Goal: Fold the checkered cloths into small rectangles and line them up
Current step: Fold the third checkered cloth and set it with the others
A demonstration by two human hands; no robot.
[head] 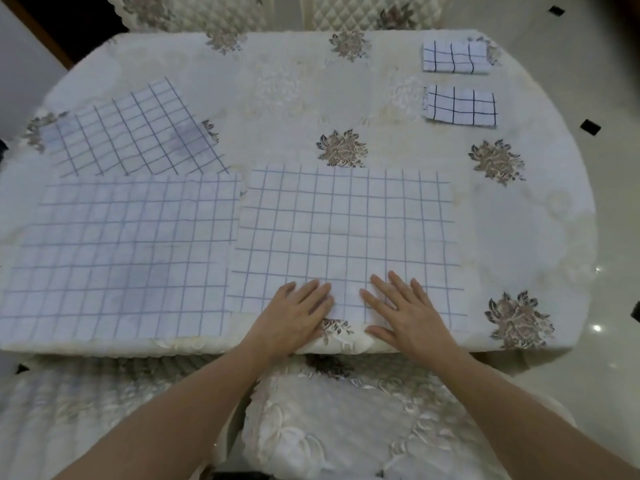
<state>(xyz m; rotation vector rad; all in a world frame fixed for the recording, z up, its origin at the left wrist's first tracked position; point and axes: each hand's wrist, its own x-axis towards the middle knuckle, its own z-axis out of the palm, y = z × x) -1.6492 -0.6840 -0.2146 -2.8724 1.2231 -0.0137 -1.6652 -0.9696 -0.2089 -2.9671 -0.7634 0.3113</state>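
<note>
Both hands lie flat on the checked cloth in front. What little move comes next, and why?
Probably pinch the near edge and fold the spread cloth in half: left hand and right hand rest flat there, and it lies open, unlike the folded cloths far right.

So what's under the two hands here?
Both the left hand and right hand lie flat on the unfolded white checkered cloth; the cloth's near edge beneath them is hidden.

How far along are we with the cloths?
Done: the far folded cloth and near folded cloth lie lined up at far right. In hand: left hand and right hand rest flat on the centre cloth, not yet folded. Left: that one, the near-left cloth and the far-left cloth, both spread flat.
</note>
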